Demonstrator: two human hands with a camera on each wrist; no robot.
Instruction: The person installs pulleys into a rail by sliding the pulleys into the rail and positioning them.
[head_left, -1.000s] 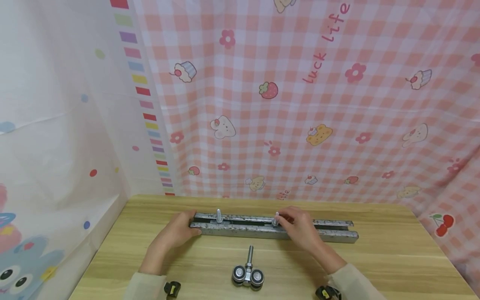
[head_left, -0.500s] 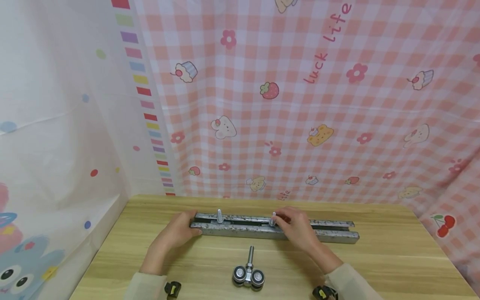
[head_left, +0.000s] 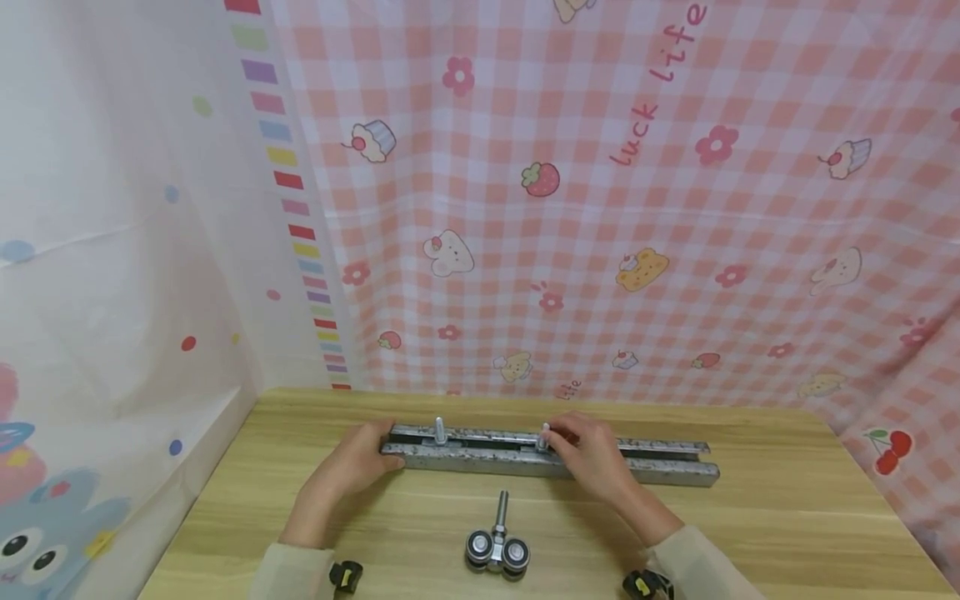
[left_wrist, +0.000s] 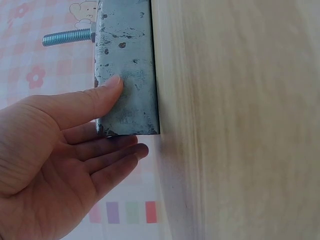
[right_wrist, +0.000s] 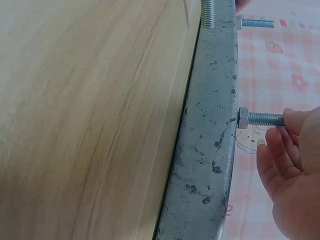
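Note:
A scuffed grey steel channel rail [head_left: 480,462] lies on the wooden table, its slot facing up. My left hand [head_left: 356,458] holds its left end, with the thumb [left_wrist: 107,95] on the near wall and the other fingers behind the end. Two threaded bolts rise from the slot. The left bolt [head_left: 439,432] stands free, near the left hand. Farther right, my right hand [head_left: 596,457] pinches the shaft of the other bolt [right_wrist: 265,119] between thumb and fingers, above its hex nut [right_wrist: 243,118]. Whatever sits below the bolts is mostly hidden inside the rail.
In front of the rail, a roller trolley [head_left: 497,548] with several wheels lies on the table [head_left: 405,533], its threaded shaft pointing toward the rail. Behind the table hangs a pink checked cloth [head_left: 585,225], and a white cloth [head_left: 135,250] hangs at the left.
My right hand has slid a short way left along the rail with the pinched bolt, nearer to the left bolt. The left hand, the rail and the loose trolley stay in place.

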